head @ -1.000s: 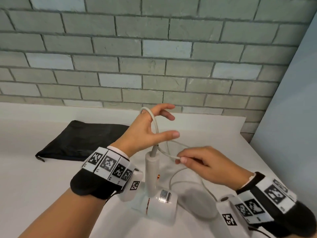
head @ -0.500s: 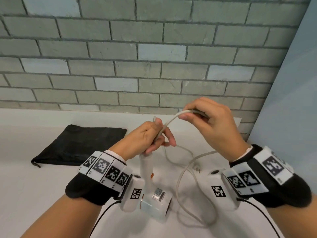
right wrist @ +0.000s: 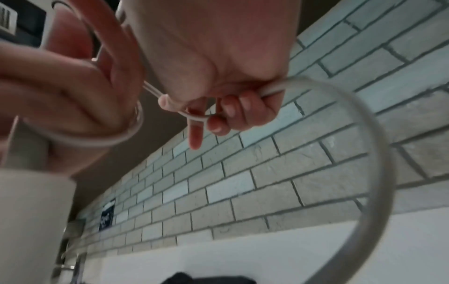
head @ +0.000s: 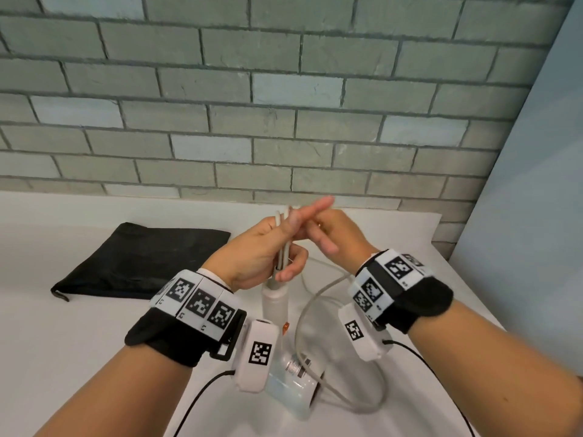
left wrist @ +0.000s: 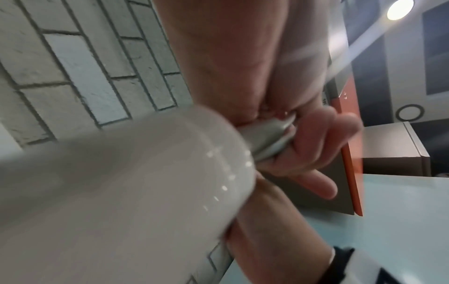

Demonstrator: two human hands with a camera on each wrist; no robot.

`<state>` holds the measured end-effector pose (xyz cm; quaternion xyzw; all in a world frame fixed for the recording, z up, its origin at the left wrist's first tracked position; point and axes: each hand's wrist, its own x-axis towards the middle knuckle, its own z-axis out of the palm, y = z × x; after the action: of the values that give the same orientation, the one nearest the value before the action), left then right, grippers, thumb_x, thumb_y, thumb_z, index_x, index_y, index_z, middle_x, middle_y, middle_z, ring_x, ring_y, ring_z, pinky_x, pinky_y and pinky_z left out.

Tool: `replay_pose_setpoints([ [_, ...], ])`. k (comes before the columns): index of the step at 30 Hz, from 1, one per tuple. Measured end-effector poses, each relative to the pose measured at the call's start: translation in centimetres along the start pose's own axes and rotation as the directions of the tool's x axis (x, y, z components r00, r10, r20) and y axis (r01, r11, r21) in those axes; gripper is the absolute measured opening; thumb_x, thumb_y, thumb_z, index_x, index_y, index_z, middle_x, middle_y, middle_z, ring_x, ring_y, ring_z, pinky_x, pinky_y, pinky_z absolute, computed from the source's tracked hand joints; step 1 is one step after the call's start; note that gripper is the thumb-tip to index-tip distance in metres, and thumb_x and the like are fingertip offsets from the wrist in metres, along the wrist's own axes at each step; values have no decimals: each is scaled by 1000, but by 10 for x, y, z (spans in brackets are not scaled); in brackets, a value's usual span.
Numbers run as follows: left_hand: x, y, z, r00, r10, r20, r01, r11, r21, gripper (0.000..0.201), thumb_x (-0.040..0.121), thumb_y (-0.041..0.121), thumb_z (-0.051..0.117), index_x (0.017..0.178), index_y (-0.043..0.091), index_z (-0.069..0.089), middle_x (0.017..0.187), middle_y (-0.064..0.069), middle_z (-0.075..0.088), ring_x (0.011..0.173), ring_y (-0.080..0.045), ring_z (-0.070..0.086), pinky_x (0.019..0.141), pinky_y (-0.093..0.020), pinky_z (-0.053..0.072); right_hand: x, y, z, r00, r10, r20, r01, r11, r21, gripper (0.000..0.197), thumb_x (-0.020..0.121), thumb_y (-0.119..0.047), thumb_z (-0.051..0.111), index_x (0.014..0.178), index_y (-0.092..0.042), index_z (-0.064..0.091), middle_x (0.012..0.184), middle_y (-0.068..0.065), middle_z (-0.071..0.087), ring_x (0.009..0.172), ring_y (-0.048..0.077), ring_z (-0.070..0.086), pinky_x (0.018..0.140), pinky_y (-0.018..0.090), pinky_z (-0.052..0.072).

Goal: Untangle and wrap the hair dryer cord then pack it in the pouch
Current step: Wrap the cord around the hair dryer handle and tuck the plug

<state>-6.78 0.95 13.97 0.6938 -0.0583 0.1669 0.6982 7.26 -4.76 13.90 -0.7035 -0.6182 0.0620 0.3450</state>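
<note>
A white hair dryer (head: 277, 313) stands with its handle up on the white table (head: 63, 342). Its grey cord (head: 303, 329) loops loosely over the table to the right of it. My left hand (head: 268, 247) holds folded strands of cord just above the handle, lower fingers curled round them, forefinger straight. Close behind it my right hand (head: 334, 234) grips the cord (right wrist: 374, 134), which arcs down from its fist in the right wrist view. The handle's end (left wrist: 145, 173) fills the left wrist view, with fingers (left wrist: 316, 146) curled at the cord's sleeve. A flat black pouch (head: 142, 260) lies to the left.
A grey brick wall (head: 284, 105) runs along the table's back edge. A pale blue panel (head: 536, 216) closes off the right side. Thin black wires (head: 202, 389) trail from the wrist cameras over the front of the table.
My right hand has carried the cord up and left to my left hand. The left hand, spread a second ago, now holds two strands folded above the handle. The loose loop on the table has shrunk.
</note>
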Motion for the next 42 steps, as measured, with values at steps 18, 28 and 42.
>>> replay_pose_setpoints([
  [18, 4, -12, -28, 881, 250, -401, -192, 965, 178, 66, 88, 32, 40, 135, 53, 0, 152, 17, 15, 132, -6, 39, 103, -18, 38, -76, 40, 35, 947, 88, 307, -262, 767, 586, 27, 97, -12, 35, 116, -23, 50, 59, -6, 29, 47, 6, 30, 39, 19, 40],
  [28, 5, -3, -22, 936, 227, -268, -10, 781, 625, 61, 92, 26, 39, 139, 32, 0, 93, 0, 71, 91, -2, 67, 89, -9, 44, -75, 8, 11, 929, -370, 1, 365, 917, -158, 54, 91, -53, 18, 110, -17, 54, 103, 6, 68, 89, 21, 63, 75, 30, 46],
  [42, -8, 8, -36, 983, -28, -184, 64, 980, 190, 36, 89, 37, 41, 57, 22, 46, 42, 12, 31, 40, -8, 29, 70, -23, 48, -51, -4, -36, 925, -89, 370, -136, 831, 539, 4, 90, -5, 49, 92, -8, 50, 73, -3, 54, 63, 13, 58, 78, 34, 55],
])
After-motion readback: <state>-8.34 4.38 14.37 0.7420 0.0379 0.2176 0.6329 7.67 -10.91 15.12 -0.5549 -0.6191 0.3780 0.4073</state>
